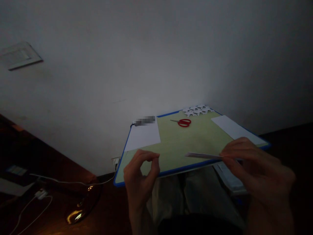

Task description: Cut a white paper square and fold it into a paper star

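My right hand (254,166) pinches a thin folded white paper (204,155), held edge-on just above the near edge of a green board with a blue rim (171,171). My left hand (141,176) hovers at the board's near left edge. Its thumb and fingers are curled toward each other, and nothing shows between them. Red scissors (183,122) lie on the board's far middle. A heap of small folded white paper pieces (197,110) sits at the far edge.
White sheets lie on the board at the left (143,135) and right (233,129). A pale wall stands behind, with a switch plate (21,55) at upper left. White cables (36,199) and a shiny lamp base (78,213) are at lower left.
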Action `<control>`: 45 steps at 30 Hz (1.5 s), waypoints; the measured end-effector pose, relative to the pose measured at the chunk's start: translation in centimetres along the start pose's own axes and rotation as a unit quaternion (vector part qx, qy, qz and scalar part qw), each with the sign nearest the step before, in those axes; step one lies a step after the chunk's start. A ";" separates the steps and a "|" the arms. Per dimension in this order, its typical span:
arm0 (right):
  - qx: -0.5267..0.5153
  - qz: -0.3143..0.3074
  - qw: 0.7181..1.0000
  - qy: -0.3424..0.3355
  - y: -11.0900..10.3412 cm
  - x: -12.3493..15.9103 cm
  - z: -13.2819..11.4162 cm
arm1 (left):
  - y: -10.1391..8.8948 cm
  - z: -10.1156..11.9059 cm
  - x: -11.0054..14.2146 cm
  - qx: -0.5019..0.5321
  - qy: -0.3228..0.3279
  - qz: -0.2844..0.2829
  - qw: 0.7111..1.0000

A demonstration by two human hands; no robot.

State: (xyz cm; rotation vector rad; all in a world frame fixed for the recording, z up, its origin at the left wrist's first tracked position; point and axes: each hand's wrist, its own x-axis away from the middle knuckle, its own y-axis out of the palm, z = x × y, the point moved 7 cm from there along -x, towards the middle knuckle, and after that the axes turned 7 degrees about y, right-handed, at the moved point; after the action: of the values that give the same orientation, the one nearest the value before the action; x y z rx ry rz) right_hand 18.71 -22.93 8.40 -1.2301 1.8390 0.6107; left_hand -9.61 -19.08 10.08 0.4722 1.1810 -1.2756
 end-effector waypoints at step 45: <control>-0.046 -0.055 0.997 0.013 4.3 -0.1 -0.4 | 4.2 2.6 -0.9 0.159 0.037 0.009 0.986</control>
State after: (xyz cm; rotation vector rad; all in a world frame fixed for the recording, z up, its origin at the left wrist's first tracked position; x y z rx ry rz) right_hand 14.67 -21.49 8.53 -1.3973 1.7682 0.6257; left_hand -4.60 -19.52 10.54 0.7681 1.0333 -1.4493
